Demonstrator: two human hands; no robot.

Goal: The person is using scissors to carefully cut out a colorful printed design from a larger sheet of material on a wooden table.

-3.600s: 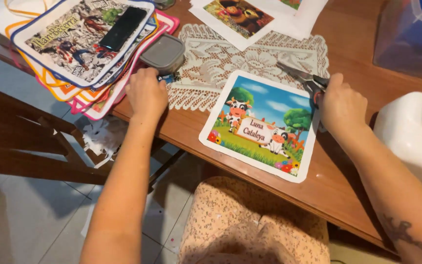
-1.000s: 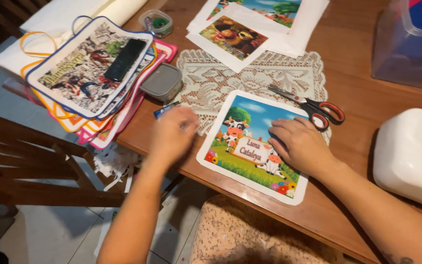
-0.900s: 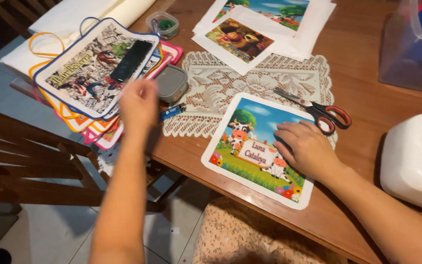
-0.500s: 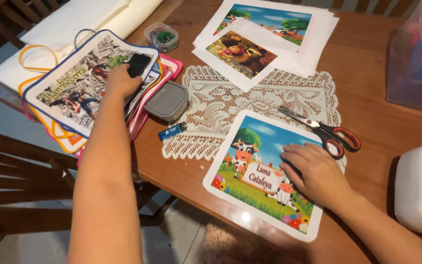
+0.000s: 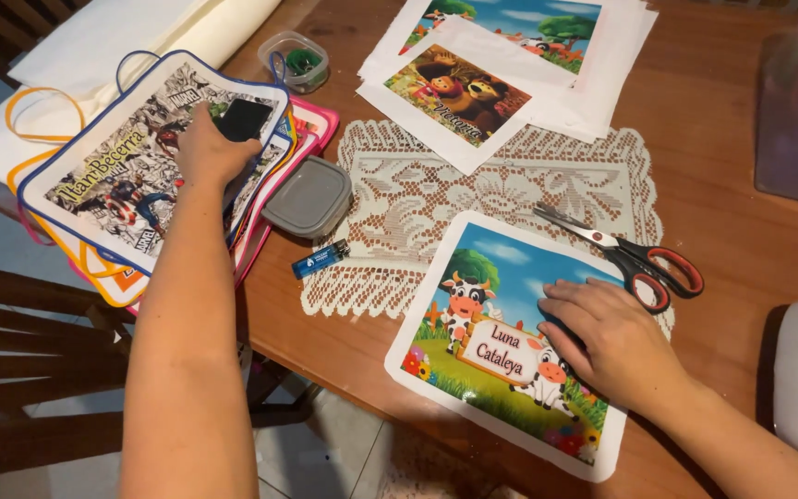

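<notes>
- A person is working at a wooden table (image 5: 722, 139), with a white lace mat (image 5: 454, 194) lying at its middle.
- Left of the lace mat, a stack of bound picture panels (image 5: 113, 185) is overhanging the table edge. The top one is showing comic heroes inside a blue border, and pink and orange edges are peeking out below it.
- The left hand (image 5: 203, 148) is reaching onto that stack, fingers curling over a black phone (image 5: 244, 118). Whether it is actually gripping the phone cannot be told. Lifting it would seemingly call for a firmer pinch at its edges.
- The right hand (image 5: 607, 337) is lying open and flat, pressing down a farm print (image 5: 473, 370) with cows and a wooden sign, which is overlapping the mat's near edge.
- Beyond the mat, more white-bordered prints (image 5: 602, 55) are piling up, a bear picture (image 5: 459, 92) uppermost.
- Scissors (image 5: 634, 254) with red-and-black handles are resting on the mat's right side.
- A grey box (image 5: 308, 197) is touching the mat's left edge.
- A blue lighter (image 5: 320, 259) is lying just beside the mat's near-left corner.
</notes>
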